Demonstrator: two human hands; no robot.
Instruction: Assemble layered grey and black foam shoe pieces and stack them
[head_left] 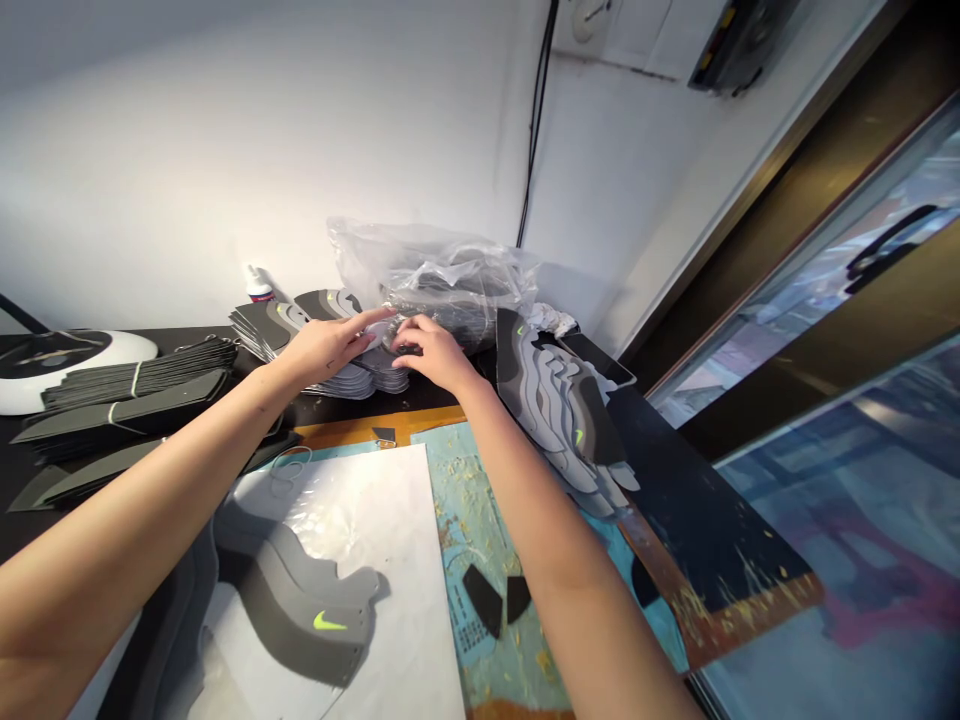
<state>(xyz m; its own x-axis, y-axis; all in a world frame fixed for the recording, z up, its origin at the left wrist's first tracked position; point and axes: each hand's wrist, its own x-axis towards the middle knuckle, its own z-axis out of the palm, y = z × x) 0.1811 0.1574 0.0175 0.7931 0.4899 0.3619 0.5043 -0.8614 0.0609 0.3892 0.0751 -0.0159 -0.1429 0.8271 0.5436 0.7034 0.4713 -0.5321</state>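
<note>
Grey shoe-upper pieces (375, 372) lie under the outstretched left hand (330, 345), grip apart, and right hand (436, 352), grip curled, hold unclear.

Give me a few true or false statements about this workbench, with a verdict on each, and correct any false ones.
The left hand and right hand wear gloves. False: both are bare.
A clear plastic bag lies behind the hands. True.
A gray shoe-upper piece on the white sheet shows a yellow-green swoosh. True.
Two black cutouts lie on the white sheet. False: they lie on the speckled blue-green board.
</note>
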